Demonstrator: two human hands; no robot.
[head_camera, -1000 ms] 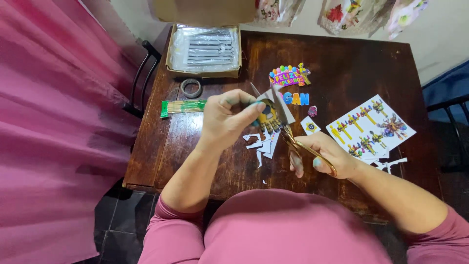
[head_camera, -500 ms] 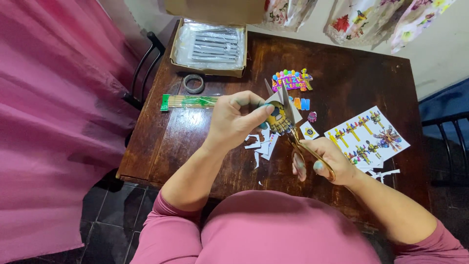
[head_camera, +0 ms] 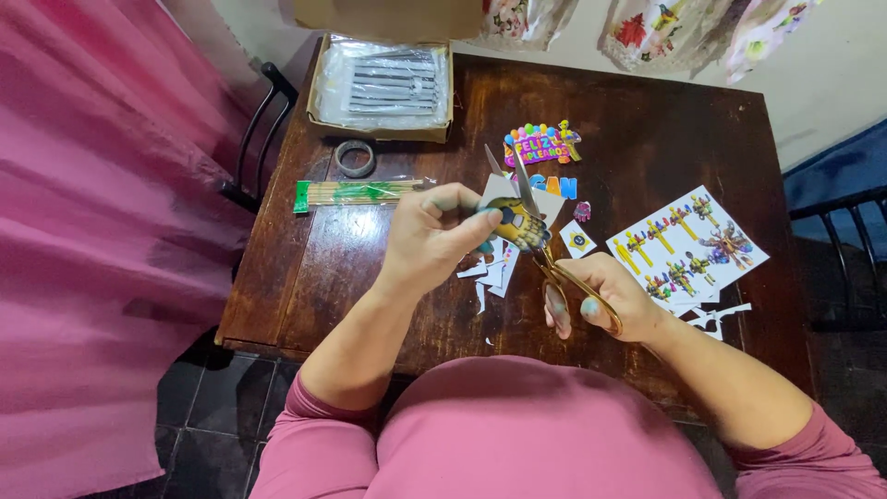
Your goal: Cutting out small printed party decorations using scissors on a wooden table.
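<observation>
The right hand sits nearest, just above the near edge of the table, fingers closed through the gold handles of the scissors. The blades run up and away from the wrist toward the far edge, tilted slightly left, and they stand parted at the tips, so the long axis goes from the hand at the near right to the points at the far left. Held this way, the blades meet the paper from below while the wrist stays clear of it.

The left hand is just beyond and to the left, pinching a printed cutout between thumb and fingertips. The cutout is lifted off the table over its middle, roughly upright, its printed face toward the camera; the blades cross it at its right side. The pinch near the left edge keeps the fingers away from the cutting line and lets the piece turn.

White scraps lie on the wood directly below, where trimmings would drop. To the right, near the right edge, lies a sheet of colourful figures, flat and angled. Farther off, a finished banner cutout lies mid-table, a skewer pack runs parallel to the far edge on the left, a tape roll sits behind it, and a box occupies the far left corner.
</observation>
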